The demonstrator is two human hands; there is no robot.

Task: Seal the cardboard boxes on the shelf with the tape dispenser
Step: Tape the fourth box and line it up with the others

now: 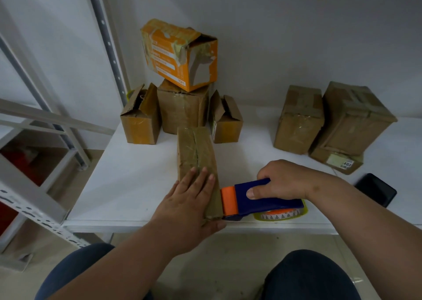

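Long brown cardboard box (196, 160) lies at front edge of white shelf (127, 181); L hand (190, 200) rests flat on its near end, fingers straight; R hand (282, 181) grips the blue-and-orange tape dispenser (251, 200) w/ its orange end touching the box's right side; hands just beside each other; orange printed cardboard box (180, 53) at back, atop a brown one, reads "TOP1"; brown taped box w/ label (338, 160) on right shows "402"; other text too blurred.

A plain white wall (296, 37) is seen behind a white shelf (137, 174). Perforated grey metal uprights (107, 41) are fixed at the left, above a beige floor (205, 265).
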